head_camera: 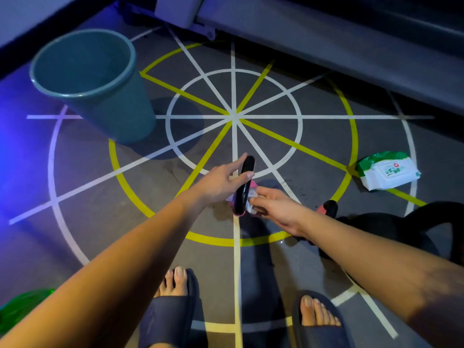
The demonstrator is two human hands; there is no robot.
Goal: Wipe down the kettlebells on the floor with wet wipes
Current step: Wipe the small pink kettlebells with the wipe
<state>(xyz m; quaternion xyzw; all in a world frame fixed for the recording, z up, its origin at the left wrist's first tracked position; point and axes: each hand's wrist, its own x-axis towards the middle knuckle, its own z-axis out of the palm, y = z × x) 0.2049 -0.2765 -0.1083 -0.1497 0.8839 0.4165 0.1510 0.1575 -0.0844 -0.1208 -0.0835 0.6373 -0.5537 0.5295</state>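
View from above; clock directions are taken from the pink kettlebell (252, 184), which stands on the floor (140, 202) just below the hub of the taped pattern. Only slivers of its pink body show beneath a glossy black handle (246, 182), a smooth loop seen edge-on.

(a) The left hand (221, 183) holds the handle between a straight forefinger laid along its far side and a thumb laid across its near side.
(b) The right hand (276, 207) pinches a crumpled white wet wipe (252, 203) and presses it against the lower handle.
(c) At 10 o'clock, a teal plastic bucket (95, 81), smooth-walled and tapered, stands upright.
(d) At 3 o'clock, well apart, lies a soft white-and-green pack of wipes (388, 172), its film wrinkled.
(e) At 4 o'clock, a second kettlebell (329, 208), black with a red patch, is partly hidden behind the right forearm; beyond it is a larger matte black kettlebell (426, 222) with a thick arched handle.
(f) At 8 o'clock, a shiny green plastic bag (22, 305) lies at the frame edge.
(g) At 6 o'clock, two feet in dark blue slides (170, 320).

The floor is dull grey, marked with white and yellow rings and spokes.
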